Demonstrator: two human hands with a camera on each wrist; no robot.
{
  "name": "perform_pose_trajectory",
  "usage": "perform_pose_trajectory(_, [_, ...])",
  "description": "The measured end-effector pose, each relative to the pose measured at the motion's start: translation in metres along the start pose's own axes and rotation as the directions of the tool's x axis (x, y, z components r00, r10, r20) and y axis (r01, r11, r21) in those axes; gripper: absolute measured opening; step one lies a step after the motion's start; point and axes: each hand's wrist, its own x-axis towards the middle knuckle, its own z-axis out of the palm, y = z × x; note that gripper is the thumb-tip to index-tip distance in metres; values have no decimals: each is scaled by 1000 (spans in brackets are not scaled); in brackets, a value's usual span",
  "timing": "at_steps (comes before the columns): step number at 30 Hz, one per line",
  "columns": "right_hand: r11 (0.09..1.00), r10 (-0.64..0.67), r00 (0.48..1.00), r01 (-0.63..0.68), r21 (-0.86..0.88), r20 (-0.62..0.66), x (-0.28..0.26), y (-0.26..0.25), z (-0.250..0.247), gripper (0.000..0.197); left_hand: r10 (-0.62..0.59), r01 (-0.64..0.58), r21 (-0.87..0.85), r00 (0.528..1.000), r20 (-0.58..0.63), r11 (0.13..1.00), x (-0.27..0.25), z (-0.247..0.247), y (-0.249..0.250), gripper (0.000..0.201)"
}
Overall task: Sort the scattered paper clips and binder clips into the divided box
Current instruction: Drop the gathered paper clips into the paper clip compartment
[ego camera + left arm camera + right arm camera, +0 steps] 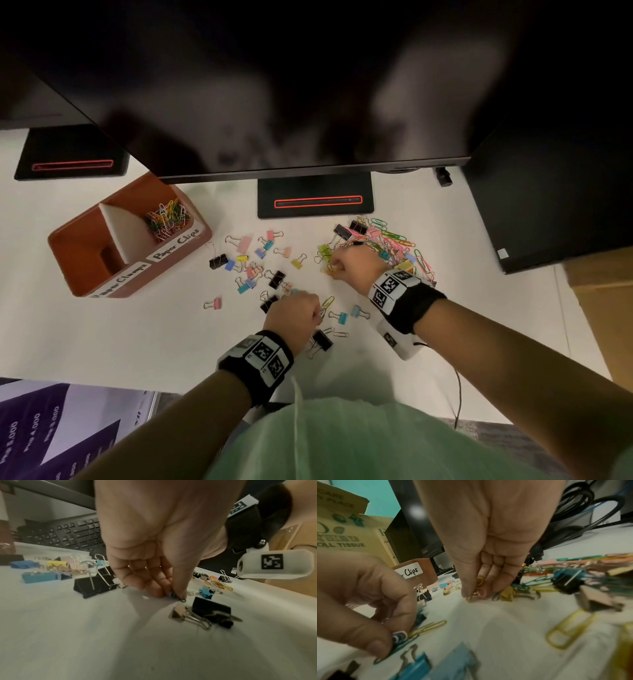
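An orange divided box (pixel 85 253) stands at the left of the white desk, labelled "Paper Clips" and "Paper Clamps". Coloured paper clips (pixel 168 219) lie in its far compartment. Binder clips (pixel 250 260) are scattered mid-desk, and a mixed pile of paper clips (pixel 394 240) lies to the right. My left hand (pixel 317 313) pinches a few paper clips (pixel 174 597) against the desk beside a black binder clip (pixel 212 609). My right hand (pixel 334 268) pinches yellow paper clips (pixel 476 588) at the pile's near left edge.
A dark monitor (pixel 308 102) overhangs the desk, with its stand base (pixel 315 202) behind the clips. A black computer case (pixel 548 205) and a cardboard box (pixel 599 291) stand to the right. A keyboard (pixel 65 534) lies beyond the binder clips.
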Motion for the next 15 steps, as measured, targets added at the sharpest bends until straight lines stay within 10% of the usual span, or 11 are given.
perform_pose_trajectory(15, [984,-44,993,62,-168,110,5,-3,12,21,67,-69,-38,997,-50,997,4,-11,-16,19])
